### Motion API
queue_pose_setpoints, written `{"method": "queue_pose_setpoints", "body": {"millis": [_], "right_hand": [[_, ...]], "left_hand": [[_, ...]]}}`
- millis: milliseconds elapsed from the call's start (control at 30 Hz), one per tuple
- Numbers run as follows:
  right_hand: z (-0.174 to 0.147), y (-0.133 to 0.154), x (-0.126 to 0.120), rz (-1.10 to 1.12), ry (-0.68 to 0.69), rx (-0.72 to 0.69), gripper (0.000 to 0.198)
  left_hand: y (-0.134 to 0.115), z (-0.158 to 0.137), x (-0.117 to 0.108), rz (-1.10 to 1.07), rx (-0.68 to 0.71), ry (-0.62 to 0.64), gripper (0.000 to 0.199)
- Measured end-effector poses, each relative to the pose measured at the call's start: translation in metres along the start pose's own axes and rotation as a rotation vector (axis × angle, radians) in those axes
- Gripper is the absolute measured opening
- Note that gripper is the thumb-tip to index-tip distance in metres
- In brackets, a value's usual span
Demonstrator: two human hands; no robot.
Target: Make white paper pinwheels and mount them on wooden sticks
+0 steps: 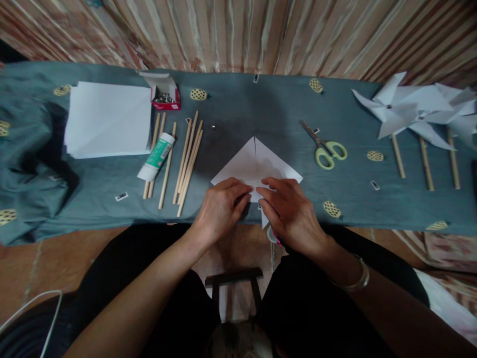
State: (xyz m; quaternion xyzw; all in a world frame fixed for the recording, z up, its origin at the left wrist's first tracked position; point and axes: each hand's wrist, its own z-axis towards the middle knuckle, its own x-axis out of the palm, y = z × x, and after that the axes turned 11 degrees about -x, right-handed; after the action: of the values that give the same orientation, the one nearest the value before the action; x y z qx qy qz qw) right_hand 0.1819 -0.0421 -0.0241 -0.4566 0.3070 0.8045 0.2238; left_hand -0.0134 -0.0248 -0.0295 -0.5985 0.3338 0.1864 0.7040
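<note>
A white square of paper (257,161) lies cornerwise at the front edge of the table, with a dark slit running in from its far corner and another at its right corner. My left hand (224,203) pinches the near left part of the paper between thumb and fingers. Opposite it, my right hand (288,206) has its curved fingers and thumb on the near right part. Both sets of fingertips almost meet near the paper's middle. A small white flap shows below my right thumb; the paper's near corner is largely hidden by the hands.
To the left are a paper stack (110,119), a red box of pins (164,94), a glue stick (156,156) and several wooden sticks (190,161). A lone pin (213,127) lies behind the paper. Green-handled scissors (323,146) and paper pinwheels (400,107) are on the right.
</note>
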Motion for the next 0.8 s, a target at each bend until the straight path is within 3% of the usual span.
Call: {"method": "queue_pose_setpoints", "body": {"millis": [400, 633, 800], "right_hand": [[0.0024, -0.0015, 0.0049, 0.053, 0.062, 0.105, 0.035], [0.0041, -0.0037, 0.0047, 0.000, 0.109, 0.106, 0.036], [0.0063, -0.0026, 0.0087, -0.104, 0.161, 0.033, 0.040]], "left_hand": [[-0.0014, 0.0012, -0.0013, 0.010, -0.011, 0.017, 0.018], [-0.0009, 0.0009, -0.0003, 0.014, -0.027, 0.019, 0.017], [0.0006, 0.0010, -0.0002, 0.023, -0.028, 0.039, 0.018]]}}
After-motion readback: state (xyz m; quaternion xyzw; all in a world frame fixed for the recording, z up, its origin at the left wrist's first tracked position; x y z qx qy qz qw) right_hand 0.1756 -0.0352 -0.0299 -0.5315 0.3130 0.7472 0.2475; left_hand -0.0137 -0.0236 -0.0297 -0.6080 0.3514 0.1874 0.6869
